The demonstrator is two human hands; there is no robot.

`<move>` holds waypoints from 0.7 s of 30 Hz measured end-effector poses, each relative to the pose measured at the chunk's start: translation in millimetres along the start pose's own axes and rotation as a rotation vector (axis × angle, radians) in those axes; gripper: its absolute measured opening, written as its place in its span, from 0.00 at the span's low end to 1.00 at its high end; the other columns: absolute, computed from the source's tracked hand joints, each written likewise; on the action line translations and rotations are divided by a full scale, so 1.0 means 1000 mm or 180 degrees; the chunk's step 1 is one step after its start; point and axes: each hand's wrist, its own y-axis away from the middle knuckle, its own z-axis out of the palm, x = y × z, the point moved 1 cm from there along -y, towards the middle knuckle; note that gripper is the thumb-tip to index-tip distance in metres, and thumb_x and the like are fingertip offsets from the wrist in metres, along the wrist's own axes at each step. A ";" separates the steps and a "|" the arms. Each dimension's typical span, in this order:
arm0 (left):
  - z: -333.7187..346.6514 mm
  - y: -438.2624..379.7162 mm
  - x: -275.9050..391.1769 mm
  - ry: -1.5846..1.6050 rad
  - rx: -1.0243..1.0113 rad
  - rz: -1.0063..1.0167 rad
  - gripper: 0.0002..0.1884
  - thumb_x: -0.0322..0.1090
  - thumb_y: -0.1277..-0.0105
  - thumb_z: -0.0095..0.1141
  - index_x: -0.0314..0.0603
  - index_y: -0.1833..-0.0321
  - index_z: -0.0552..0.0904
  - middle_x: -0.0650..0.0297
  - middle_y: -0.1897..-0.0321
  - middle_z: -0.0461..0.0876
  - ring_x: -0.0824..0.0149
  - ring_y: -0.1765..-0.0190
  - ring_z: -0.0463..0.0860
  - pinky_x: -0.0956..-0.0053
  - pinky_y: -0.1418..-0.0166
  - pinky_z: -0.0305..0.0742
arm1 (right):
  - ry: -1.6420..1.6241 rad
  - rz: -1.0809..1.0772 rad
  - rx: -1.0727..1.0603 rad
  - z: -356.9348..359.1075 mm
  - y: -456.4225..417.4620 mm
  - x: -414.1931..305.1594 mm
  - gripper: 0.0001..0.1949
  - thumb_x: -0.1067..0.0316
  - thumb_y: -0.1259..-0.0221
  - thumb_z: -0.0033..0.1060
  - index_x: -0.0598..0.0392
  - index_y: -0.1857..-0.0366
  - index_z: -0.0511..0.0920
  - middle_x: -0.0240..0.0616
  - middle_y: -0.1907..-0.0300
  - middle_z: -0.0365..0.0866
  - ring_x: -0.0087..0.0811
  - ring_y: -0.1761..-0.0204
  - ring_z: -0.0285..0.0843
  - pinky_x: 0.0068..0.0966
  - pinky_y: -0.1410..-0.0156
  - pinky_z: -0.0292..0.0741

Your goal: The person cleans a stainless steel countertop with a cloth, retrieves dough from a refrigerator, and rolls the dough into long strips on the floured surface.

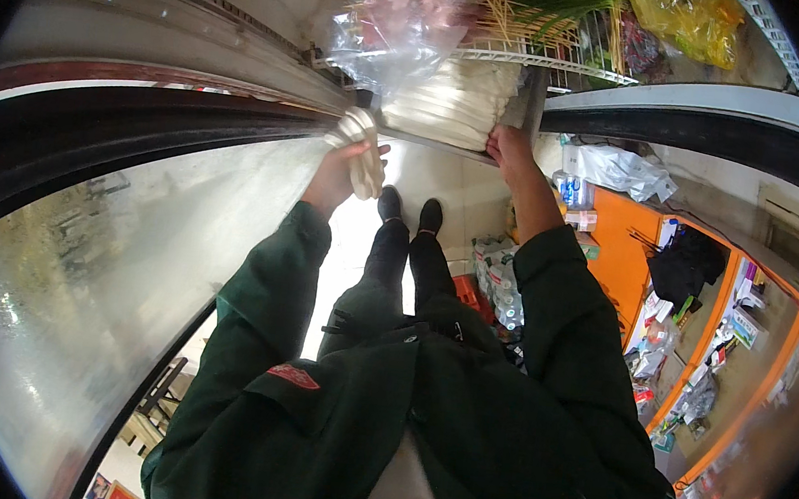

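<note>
In my left hand is a looped bundle of thick white noodle-like strands, hanging between thumb and fingers. A metal tray at the top centre holds more pale strands, laid side by side in a dense layer. My right hand is at the tray's near right corner, its fingers curled at the edge of the strands; whether they grip the rim or a strand cannot be told. A clear plastic bag with pinkish contents overlaps the tray's back left part.
White wire shelving behind the tray carries skewers, green vegetables and a yellow plastic bag. A fogged glass door stands at left. An orange cabinet with cluttered shelves is at right, beside packs of wrapped cans or bottles on the floor.
</note>
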 end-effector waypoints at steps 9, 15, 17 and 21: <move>-0.009 -0.011 0.006 0.0172 0.0099 0.0070 0.35 0.47 0.34 0.66 0.38 0.28 0.69 0.47 0.43 0.78 0.44 0.40 0.80 0.47 0.33 0.76 | -0.0027 0.0440 0.0263 0.006 -0.002 -0.010 0.03 0.69 0.39 0.55 0.52 0.71 0.78 0.33 0.72 0.81 0.31 0.73 0.79 0.29 0.65 0.78; -0.011 -0.007 0.009 0.0274 0.0154 0.0098 0.35 0.47 0.33 0.66 0.38 0.28 0.68 0.46 0.44 0.78 0.43 0.40 0.80 0.44 0.31 0.75 | 0.0606 -0.0410 -0.0146 0.014 -0.010 0.008 0.04 0.66 0.37 0.56 0.50 0.69 0.80 0.31 0.73 0.81 0.28 0.74 0.78 0.27 0.65 0.77; -0.003 -0.007 0.013 0.0242 0.0144 0.0088 0.36 0.47 0.33 0.66 0.38 0.28 0.68 0.46 0.44 0.78 0.42 0.39 0.80 0.43 0.31 0.75 | 0.1727 -0.1262 -0.0096 -0.003 -0.039 0.031 0.05 0.66 0.36 0.56 0.51 0.67 0.81 0.32 0.74 0.80 0.29 0.74 0.78 0.28 0.66 0.75; -0.005 -0.007 0.013 0.0240 0.0186 0.0133 0.37 0.49 0.33 0.66 0.38 0.27 0.67 0.46 0.44 0.78 0.41 0.38 0.80 0.42 0.31 0.75 | 0.1309 -0.1234 0.0124 0.013 -0.042 0.033 0.10 0.65 0.31 0.55 0.58 0.63 0.83 0.38 0.74 0.81 0.32 0.74 0.79 0.32 0.67 0.75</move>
